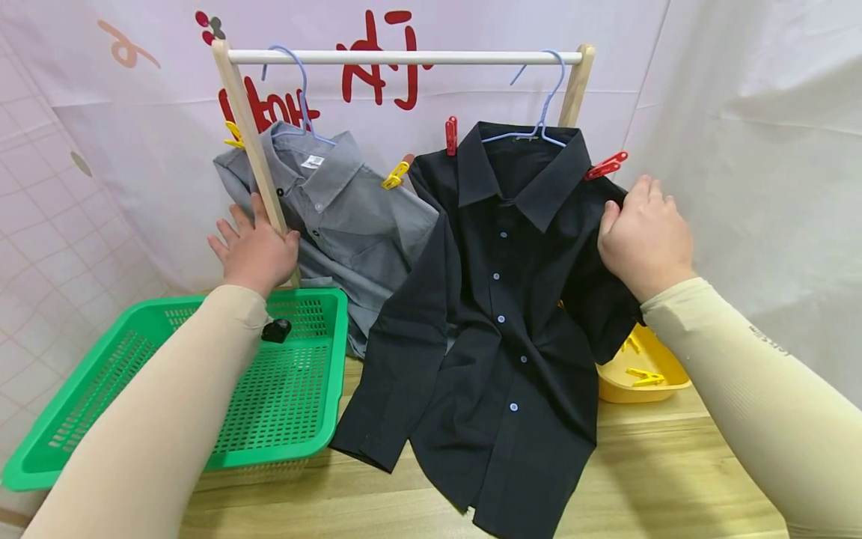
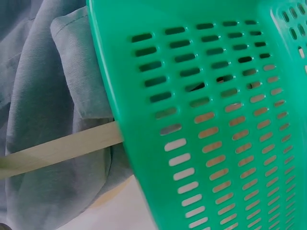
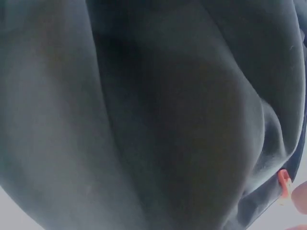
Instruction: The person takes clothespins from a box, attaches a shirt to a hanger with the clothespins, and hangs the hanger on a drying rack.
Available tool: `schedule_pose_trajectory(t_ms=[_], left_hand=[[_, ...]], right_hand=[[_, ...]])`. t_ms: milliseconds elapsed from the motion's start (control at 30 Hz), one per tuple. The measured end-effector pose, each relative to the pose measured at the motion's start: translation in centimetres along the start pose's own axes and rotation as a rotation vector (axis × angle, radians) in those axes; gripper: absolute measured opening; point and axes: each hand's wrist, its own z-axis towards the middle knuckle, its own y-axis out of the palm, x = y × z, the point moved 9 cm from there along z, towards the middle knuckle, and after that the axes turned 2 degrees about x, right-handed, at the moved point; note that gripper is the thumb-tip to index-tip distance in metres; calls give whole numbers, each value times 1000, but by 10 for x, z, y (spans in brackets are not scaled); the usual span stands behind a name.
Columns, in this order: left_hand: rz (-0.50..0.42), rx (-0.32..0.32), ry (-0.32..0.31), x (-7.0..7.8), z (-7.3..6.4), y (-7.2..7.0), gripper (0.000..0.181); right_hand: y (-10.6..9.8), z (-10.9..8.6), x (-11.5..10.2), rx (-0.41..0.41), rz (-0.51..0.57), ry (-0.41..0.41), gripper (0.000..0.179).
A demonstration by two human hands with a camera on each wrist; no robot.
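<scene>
A black button-up shirt (image 1: 471, 322) hangs from a light blue hanger (image 1: 542, 112), with red clothespins (image 1: 451, 137) at its shoulders. My right hand (image 1: 649, 239) holds its right-side sleeve near the shoulder, thumb in front and fingertips hidden. That dark cloth (image 3: 168, 105) fills most of the right wrist view. On the left hangs a grey shirt (image 1: 357, 217) with yellow clothespins (image 1: 396, 176) at its shoulders. My left hand (image 1: 259, 251) rests against the rack's left wooden post (image 1: 252, 142), fingers spread to its left and thumb to its right.
A green perforated basket (image 1: 330, 419) stands at the left, with a small black object (image 1: 276, 330) in view by its far end. Partly behind the black shirt sits a yellow tray (image 1: 646, 393) with yellow clothespins. The white rail (image 1: 404, 57) spans both posts.
</scene>
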Motion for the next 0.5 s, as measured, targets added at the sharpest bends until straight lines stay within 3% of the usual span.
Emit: schedule_pose_trajectory(t_ms=[500], left_hand=[[64,-31,66,-2,-15,-8,97]], right_hand=[[-15,-19,-32,188,50,-155,76]])
